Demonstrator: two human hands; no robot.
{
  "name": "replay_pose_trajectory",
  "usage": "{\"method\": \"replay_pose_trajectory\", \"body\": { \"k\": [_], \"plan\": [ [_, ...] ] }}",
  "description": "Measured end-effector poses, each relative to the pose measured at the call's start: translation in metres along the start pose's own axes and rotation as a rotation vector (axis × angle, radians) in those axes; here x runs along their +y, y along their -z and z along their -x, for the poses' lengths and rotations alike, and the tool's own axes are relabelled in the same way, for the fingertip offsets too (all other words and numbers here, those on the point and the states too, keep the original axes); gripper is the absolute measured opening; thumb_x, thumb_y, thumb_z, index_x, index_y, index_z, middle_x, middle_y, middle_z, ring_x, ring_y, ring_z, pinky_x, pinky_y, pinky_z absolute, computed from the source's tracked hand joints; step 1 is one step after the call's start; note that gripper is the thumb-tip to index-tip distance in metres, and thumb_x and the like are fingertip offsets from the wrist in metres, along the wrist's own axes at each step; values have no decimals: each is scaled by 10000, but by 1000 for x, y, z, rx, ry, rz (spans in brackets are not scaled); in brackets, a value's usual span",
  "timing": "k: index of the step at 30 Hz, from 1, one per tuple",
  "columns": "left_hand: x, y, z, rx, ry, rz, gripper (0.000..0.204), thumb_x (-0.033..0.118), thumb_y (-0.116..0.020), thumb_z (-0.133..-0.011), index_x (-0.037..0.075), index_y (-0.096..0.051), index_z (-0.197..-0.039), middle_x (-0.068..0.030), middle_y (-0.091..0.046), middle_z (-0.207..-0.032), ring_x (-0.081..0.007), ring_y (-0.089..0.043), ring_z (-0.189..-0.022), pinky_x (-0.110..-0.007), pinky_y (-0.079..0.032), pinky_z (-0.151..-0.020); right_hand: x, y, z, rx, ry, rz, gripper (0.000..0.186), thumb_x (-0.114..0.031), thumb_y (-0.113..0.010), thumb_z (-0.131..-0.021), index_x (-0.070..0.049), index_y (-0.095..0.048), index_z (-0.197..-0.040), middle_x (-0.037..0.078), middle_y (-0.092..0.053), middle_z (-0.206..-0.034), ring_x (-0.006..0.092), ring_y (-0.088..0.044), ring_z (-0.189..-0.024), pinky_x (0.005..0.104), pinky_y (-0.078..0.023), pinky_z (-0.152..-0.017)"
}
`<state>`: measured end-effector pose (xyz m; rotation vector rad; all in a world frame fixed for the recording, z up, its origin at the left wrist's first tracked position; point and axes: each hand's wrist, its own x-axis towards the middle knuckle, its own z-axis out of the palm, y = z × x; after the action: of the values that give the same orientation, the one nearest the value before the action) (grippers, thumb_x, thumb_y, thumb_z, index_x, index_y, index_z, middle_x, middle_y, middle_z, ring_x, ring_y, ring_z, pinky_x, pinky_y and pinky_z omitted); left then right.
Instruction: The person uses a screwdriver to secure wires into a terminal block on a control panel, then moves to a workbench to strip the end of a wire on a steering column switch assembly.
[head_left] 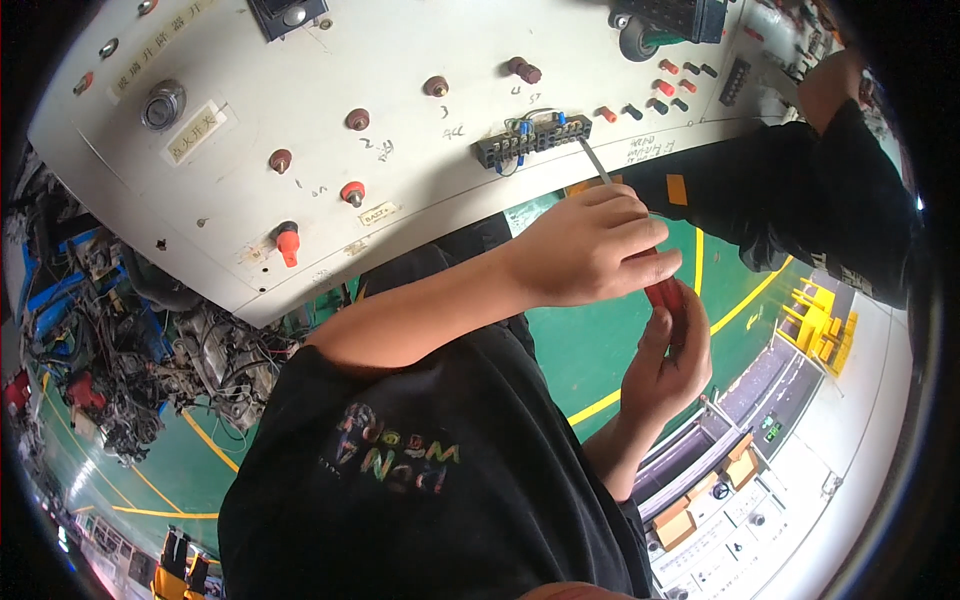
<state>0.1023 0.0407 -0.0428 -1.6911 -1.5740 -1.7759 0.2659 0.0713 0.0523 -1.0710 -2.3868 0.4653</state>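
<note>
My left hand [600, 245] comes in from the left and wraps its fingers around the front part of a screwdriver [597, 163]. My right hand [672, 355] is closed on the screwdriver's red handle, behind and below the left one. The metal shaft slants up to the right end of a black terminal block [535, 141] on a white panel [420, 200]. Its tip appears to touch a terminal there; the exact contact is too small to make out. Blue-ended wire connectors [523, 128] and thin looped wires sit on the block.
Red and dark posts [358, 119], a key switch [163, 106] and a red-capped terminal [287, 243] stick out of the panel. At right, another person's hand [830, 88] and dark sleeve [840, 190] reach close. Engine parts and wiring [150, 350] stand at left over green floor.
</note>
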Motion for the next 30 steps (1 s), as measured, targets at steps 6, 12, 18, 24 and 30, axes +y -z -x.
{"method": "replay_pose_trajectory", "body": {
  "k": [6,12,18,24,30],
  "plan": [
    [-11,1,5,-10,1,-40,238,146,-750,-845,131,-794,-1079,-30,-676,-998,-207,-686,-928,-360,-603,-870,1,-7,-9,-52,49,-21,295,-110,-723,-1000,42,-687,-1250,190,-773,-1044,244,-781,-947,325,-606,-811],
    [-17,-2,10,6,16,-56,263,154,-751,-835,135,-800,-1093,-24,-671,-978,-198,-684,-916,-358,-602,-857,-5,-10,-15,-113,23,15,266,-62,-609,-1042,59,-681,-1268,187,-781,-1113,259,-775,-1031,344,-608,-905],
    [-15,2,11,3,21,-53,271,151,-756,-835,141,-802,-1102,-18,-671,-971,-187,-679,-904,-352,-598,-845,-5,-11,-14,-89,51,-7,279,-109,-710,-1007,44,-681,-1238,190,-772,-1042,252,-782,-956,331,-607,-806],
    [-16,4,10,19,13,-39,268,152,-757,-840,137,-801,-1104,-20,-666,-974,-184,-666,-887,-349,-594,-841,-9,-10,-13,-84,64,-2,277,-102,-712,-1004,43,-681,-1238,188,-774,-1040,243,-784,-943,320,-607,-793],
    [-18,3,9,27,11,-28,265,146,-759,-842,134,-800,-1104,-22,-668,-977,-187,-666,-893,-351,-593,-851,-7,-12,-14,-70,76,7,281,-87,-710,-999,36,-676,-1250,187,-771,-1039,240,-781,-938,318,-605,-786]
  ]
}}
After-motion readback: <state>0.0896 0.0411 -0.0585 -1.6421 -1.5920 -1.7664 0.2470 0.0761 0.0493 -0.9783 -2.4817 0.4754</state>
